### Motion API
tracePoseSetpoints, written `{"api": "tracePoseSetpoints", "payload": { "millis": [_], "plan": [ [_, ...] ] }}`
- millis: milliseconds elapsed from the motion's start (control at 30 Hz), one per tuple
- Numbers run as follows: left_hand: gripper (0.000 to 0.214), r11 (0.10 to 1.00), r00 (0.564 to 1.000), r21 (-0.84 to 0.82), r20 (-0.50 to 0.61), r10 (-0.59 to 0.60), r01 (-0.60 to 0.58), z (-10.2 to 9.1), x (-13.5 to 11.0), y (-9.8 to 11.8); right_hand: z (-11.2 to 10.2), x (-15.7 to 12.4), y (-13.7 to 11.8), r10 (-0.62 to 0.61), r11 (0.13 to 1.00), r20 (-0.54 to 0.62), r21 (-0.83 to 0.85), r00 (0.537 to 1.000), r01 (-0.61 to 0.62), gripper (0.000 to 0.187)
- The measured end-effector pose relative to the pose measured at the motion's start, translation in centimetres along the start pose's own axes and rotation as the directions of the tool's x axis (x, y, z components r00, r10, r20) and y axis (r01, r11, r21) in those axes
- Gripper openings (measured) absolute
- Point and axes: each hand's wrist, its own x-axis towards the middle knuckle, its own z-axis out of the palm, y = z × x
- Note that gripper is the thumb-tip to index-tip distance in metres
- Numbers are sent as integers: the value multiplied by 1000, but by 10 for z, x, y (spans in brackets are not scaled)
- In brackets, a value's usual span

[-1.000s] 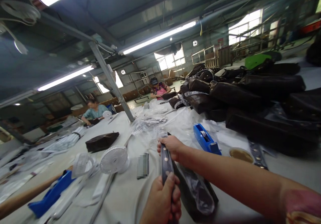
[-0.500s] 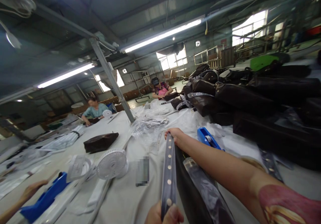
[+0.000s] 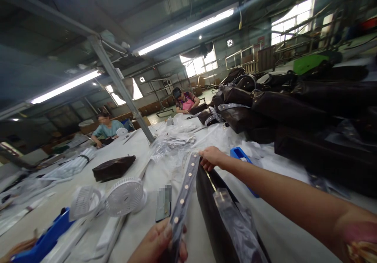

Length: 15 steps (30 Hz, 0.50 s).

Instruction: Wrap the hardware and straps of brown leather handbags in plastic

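A dark strap with pale round studs (image 3: pixel 186 186), apparently wrapped in clear plastic, runs between my two hands. My left hand (image 3: pixel 163 237), low in the view, is closed round its near end. At the far end, the fingers of my right hand (image 3: pixel 212 158) are closed on the strap just above a dark brown leather bag (image 3: pixel 208 212). This bag lies lengthwise under my right forearm, its gold zipper partly showing. A cloudy plastic sleeve (image 3: pixel 232 219) rests along its top. Left of the strap lies a flat object (image 3: pixel 163 203), blurred out.
White fans (image 3: pixel 126 197) stand left, by a blue tape dispenser (image 3: pixel 44 239) with another person's hand beside it. Another blue dispenser (image 3: pixel 240 153) is behind my right forearm. Dark bags (image 3: pixel 279 105) pile up at right. Two people sit across the table near a metal post (image 3: pixel 120 90).
My left hand has moved left with the strap's near end, so the strap slants. More of the bag and its zipper show. My right hand has shifted slightly right.
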Motion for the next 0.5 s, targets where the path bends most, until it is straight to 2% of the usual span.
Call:
{"api": "tracePoseSetpoints", "payload": {
  "millis": [33,133,200,267,333,367,500],
  "plan": [
    [51,1000,1000,15,-16,0,1,0,7,10,-8,1,0,-75,995,-30,-75,997,73,14],
    [52,997,998,75,-62,-8,13,0,35,45,-22,8,2,-302,924,-47,-260,952,280,41],
    [53,990,995,137,-97,-18,31,3,57,70,-21,16,3,-400,861,5,-341,917,377,52],
    [51,949,987,313,-162,6,46,6,82,95,-14,26,6,-451,808,82,-387,889,446,52],
    [55,804,970,591,-228,90,65,10,108,116,-4,36,9,-474,767,166,-404,865,498,42],
    [58,738,961,670,-247,122,78,11,122,125,1,40,11,-482,751,200,-406,853,520,36],
    [62,488,914,862,-300,275,136,12,175,144,16,56,20,-521,715,219,-416,825,562,14]
  ]
}}
